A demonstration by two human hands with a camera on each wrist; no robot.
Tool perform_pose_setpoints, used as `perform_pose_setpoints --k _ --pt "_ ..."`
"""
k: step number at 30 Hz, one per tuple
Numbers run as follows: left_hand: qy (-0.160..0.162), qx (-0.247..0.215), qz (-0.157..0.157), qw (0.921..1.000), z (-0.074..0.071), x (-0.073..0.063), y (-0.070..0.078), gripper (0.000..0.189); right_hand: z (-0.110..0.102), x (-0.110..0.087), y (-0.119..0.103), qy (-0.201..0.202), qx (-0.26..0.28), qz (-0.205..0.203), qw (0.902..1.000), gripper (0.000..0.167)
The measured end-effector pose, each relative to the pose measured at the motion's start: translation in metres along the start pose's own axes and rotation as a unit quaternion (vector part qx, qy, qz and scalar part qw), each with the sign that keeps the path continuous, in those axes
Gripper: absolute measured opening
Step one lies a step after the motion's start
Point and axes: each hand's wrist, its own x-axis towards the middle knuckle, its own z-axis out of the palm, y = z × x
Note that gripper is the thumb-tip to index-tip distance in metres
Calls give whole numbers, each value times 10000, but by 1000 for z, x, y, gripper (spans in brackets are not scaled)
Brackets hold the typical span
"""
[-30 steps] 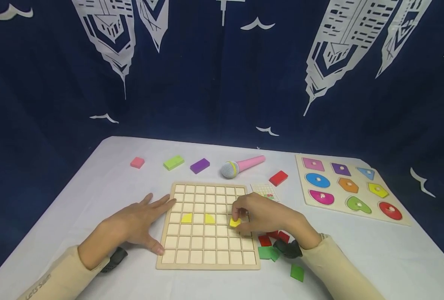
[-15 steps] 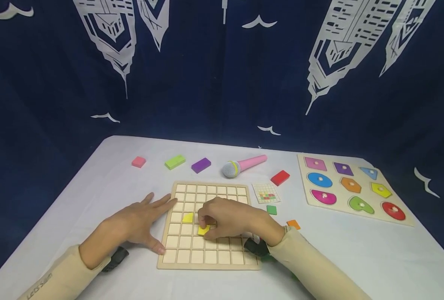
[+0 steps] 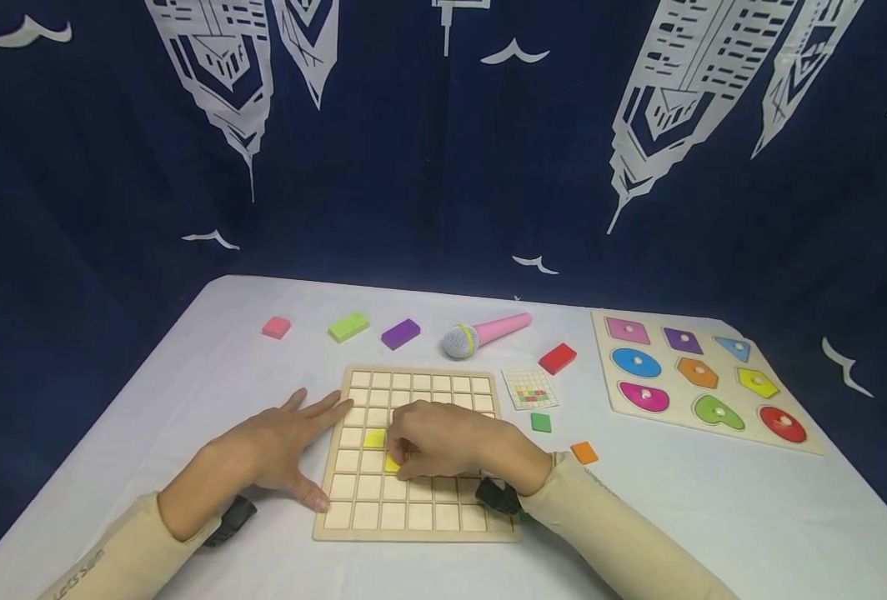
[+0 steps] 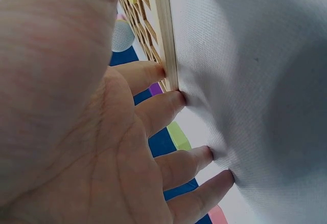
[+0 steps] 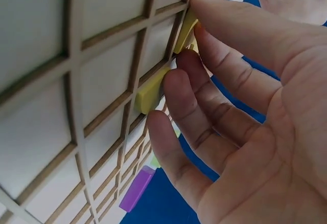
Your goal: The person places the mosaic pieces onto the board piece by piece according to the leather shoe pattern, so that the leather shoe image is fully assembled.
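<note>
From the head, looks forward and down from up high, far back enough to show the table [image 3: 188,383], left hand [image 3: 278,437], right hand [image 3: 447,442], board [image 3: 413,535] and blue cloth [image 3: 428,183] behind. From the left wrist, looks along the left hand, very near, tipped sideways, to the board's edge. From the right wrist, looks along the right hand, also near, across the board on a slant. Shares the board and purple block [image 3: 401,334] in all three views. Shares the mic [image 3: 486,335] between head and left wrist.
</note>
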Motion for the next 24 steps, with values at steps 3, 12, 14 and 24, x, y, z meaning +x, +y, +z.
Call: perform_pose_setpoints --k 3,12,14,24 --pt "10 -38 2 10000 1 0 -1 127 1 0 -1 -25 -35 54 10000 15" --pt "-3 -50 -17 10000 2 0 0 127 3 0 -3 179 -159 72 9997 16" --pt "12 -47 -12 10000 2 0 0 127 4 -1 -3 204 -148 110 9996 15" --pt "30 -22 -80 10000 2 1 0 128 3 -20 2 296 -74 -109 9995 6"
